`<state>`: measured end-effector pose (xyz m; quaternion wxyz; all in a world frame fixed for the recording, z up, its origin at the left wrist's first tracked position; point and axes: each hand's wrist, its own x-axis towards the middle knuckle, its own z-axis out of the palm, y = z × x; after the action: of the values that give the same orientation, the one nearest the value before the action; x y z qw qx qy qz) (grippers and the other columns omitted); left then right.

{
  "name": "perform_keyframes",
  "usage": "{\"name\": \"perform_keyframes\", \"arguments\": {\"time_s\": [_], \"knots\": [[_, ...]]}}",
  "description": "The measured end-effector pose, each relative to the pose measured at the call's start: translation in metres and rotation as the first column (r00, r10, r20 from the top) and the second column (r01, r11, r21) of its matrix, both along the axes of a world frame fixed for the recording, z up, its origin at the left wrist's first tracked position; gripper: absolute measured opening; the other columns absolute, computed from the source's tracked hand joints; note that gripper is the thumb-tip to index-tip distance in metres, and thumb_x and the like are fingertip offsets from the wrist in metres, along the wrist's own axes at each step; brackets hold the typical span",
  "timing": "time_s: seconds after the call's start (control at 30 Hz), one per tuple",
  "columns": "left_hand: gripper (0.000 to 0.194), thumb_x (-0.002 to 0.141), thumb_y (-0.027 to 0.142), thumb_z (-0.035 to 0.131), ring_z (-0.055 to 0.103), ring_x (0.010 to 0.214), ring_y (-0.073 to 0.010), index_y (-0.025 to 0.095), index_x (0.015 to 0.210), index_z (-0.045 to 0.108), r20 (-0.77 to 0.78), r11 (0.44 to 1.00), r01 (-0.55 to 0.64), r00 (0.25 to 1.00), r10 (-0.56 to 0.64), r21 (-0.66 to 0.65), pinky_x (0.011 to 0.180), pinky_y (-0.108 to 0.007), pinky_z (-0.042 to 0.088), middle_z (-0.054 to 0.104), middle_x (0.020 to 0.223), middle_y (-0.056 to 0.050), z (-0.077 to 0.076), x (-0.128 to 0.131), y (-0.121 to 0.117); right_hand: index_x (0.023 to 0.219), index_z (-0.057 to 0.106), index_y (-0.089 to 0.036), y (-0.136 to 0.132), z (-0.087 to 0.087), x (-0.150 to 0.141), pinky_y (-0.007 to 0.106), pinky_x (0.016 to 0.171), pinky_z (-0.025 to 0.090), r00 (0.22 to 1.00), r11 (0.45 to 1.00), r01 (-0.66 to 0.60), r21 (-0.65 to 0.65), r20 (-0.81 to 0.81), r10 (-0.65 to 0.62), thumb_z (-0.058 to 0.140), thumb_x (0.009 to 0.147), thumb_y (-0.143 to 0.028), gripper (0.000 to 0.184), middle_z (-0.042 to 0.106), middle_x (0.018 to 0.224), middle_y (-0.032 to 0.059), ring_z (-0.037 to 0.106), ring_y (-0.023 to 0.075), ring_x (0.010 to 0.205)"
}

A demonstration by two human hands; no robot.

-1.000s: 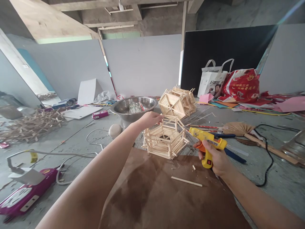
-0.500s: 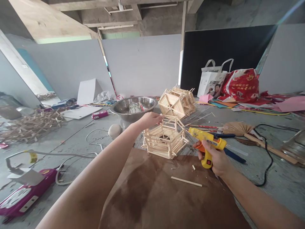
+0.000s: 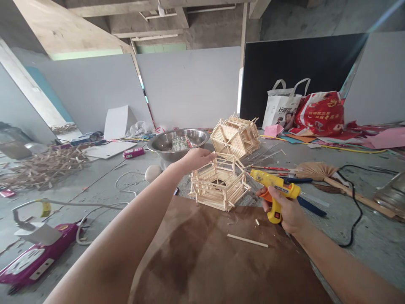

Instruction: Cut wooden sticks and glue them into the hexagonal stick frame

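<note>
A: Where did the stick frame (image 3: 210, 192) stand relative to the 2 hands?

B: Between them and ahead, at the far edge of the brown sheet (image 3: 196, 257). It looked widest from left to right, its open top facing up.

A: Which hand was nearer?

B: The left hand (image 3: 198, 159). It reached over the frame's far left side, its fingertips at the top of the sticks. Whether they pinched 1 or only rested there, I couldn't tell.

A: And the right hand (image 3: 286, 209)?

B: Wrapped round the yellow glue gun (image 3: 274, 183), off to the right and nearer the wearer. The gun's long axis ran leftward and slightly away, so its nozzle (image 3: 247, 170) pointed at the frame's upper right side. Close, though contact wasn't clear.

A: Anything else near?

B: A 2nd stick structure (image 3: 232, 137) sat tilted just behind, the steel basin (image 3: 161, 156) lay beyond the left hand, and 1 loose stick (image 3: 247, 240) lay nearly crosswise on the sheet.
</note>
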<state>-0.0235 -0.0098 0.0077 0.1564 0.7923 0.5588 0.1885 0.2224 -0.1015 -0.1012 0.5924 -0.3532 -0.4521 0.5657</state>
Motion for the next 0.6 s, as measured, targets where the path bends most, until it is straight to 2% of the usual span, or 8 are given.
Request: {"name": "perform_keyframes", "arguments": {"time_s": [0.1,0.17,0.23,0.27,0.37,0.43,0.5,0.6], "knots": [[0.026,0.071,0.040,0.047,0.051,0.064,-0.0143,0.018,0.070,0.061,-0.093,0.976,-0.018,0.995,0.039,0.217,0.060,-0.026,0.035,0.061,0.069,-0.002,0.010,0.001,-0.013,0.069,0.060,-0.019,0.000,0.001,0.000,0.020,0.033,0.031,1.000,1.000,-0.004,-0.002,-0.010,0.004,0.060,0.067,-0.043,0.024,0.062,0.070,0.0003,0.047,0.0065,0.039],[0.019,0.072,0.029,0.046,0.050,0.062,-0.0123,0.017,0.067,0.060,-0.068,0.896,-0.082,0.990,0.123,0.436,0.059,-0.025,0.035,0.060,0.068,-0.002,0.019,0.005,-0.034,0.068,0.061,-0.019,0.000,0.001,0.001,0.020,0.034,0.032,1.000,1.000,-0.002,0.014,-0.013,0.002,0.060,0.067,-0.043,0.024,0.062,0.071,0.0001,0.047,0.0064,0.039],[0.020,0.076,0.025,0.041,0.048,0.060,-0.0114,0.016,0.067,0.057,0.001,0.830,-0.156,0.983,0.184,0.536,0.057,-0.024,0.035,0.057,0.064,-0.001,0.026,0.014,-0.064,0.068,0.060,-0.019,0.000,0.002,0.001,0.021,0.035,0.033,1.000,0.999,0.000,0.032,-0.014,0.001,0.059,0.068,-0.042,0.023,0.062,0.070,0.0000,0.048,0.0066,0.039],[0.018,0.075,0.025,0.043,0.047,0.056,-0.0102,0.016,0.067,0.056,0.023,0.807,-0.132,0.989,0.145,0.575,0.054,-0.023,0.036,0.056,0.060,0.000,0.028,0.020,-0.082,0.068,0.060,-0.019,0.000,0.002,0.001,0.021,0.036,0.033,1.000,0.999,0.001,0.039,-0.014,0.000,0.059,0.068,-0.042,0.023,0.062,0.070,0.0000,0.048,0.0067,0.039],[0.013,0.076,0.019,0.044,0.050,0.057,-0.0077,0.018,0.069,0.055,-0.166,0.853,0.278,0.960,-0.227,0.442,0.052,-0.019,0.037,0.056,0.063,0.002,0.017,0.044,-0.135,0.068,0.060,-0.018,0.001,0.001,0.001,0.021,0.036,0.033,1.000,0.999,0.004,0.051,-0.016,-0.003,0.058,0.070,-0.041,0.022,0.062,0.070,0.0005,0.048,0.0065,0.039],[0.009,0.074,0.018,0.047,0.051,0.056,-0.0094,0.018,0.068,0.054,-0.399,0.829,0.513,0.823,-0.403,0.221,0.048,-0.019,0.037,0.056,0.065,0.001,-0.003,0.061,-0.157,0.067,0.059,-0.018,0.001,0.001,0.001,0.020,0.035,0.032,1.000,0.998,0.015,0.057,-0.017,-0.014,0.058,0.070,-0.040,0.023,0.061,0.069,0.0006,0.048,0.0061,0.038],[0.010,0.068,0.015,0.053,0.055,0.061,-0.0137,0.017,0.077,0.055,-0.541,0.815,0.573,0.716,-0.441,0.093,0.047,-0.022,0.039,0.057,0.076,-0.002,-0.031,0.074,-0.166,0.067,0.059,-0.017,0.001,0.003,0.001,0.019,0.033,0.031,1.000,0.998,0.026,0.062,-0.011,-0.026,0.058,0.070,-0.041,0.024,0.061,0.068,0.0009,0.047,0.0057,0.037],[0.016,0.065,0.014,0.056,0.058,0.064,-0.0187,0.014,0.081,0.055,-0.648,0.864,0.504,0.660,-0.380,0.006,0.048,-0.026,0.043,0.056,0.077,-0.005,-0.067,0.086,-0.162,0.065,0.059,-0.016,0.001,0.006,0.003,0.018,0.032,0.031,0.999,0.997,0.032,0.066,0.002,-0.032,0.058,0.069,-0.042,0.026,0.062,0.068,0.0014,0.047,0.0051,0.037]]}}
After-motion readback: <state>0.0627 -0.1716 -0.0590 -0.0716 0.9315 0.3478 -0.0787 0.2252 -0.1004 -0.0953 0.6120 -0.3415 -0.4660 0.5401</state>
